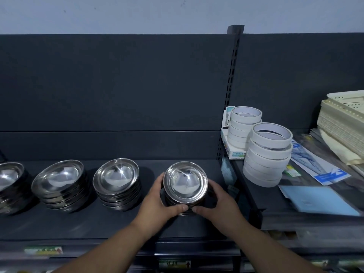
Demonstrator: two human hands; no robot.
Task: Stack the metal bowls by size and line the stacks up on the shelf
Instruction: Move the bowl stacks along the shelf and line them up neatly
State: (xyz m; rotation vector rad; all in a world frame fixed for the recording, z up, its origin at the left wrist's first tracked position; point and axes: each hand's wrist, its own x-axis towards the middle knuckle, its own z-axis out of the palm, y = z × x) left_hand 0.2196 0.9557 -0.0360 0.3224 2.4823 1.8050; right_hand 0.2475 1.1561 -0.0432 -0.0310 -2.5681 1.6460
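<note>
- Lower centre: my left hand (157, 196) and right hand (218, 201) cup the stack of metal bowls (185, 184) from both sides, fingers curled round it, thumbs nearly meeting in front, likely to square it with the row.
- It stands on the dark shelf (98, 223), rightmost in line.
- The leftmost stack (7, 178) is cut off at the frame's edge; my far fingertips are hidden.

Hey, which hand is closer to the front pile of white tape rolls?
Right. The right hand grips the right side of the bowl stack, on the side facing the tape rolls; the left hand grips the stack's left side, farther from them.
</note>
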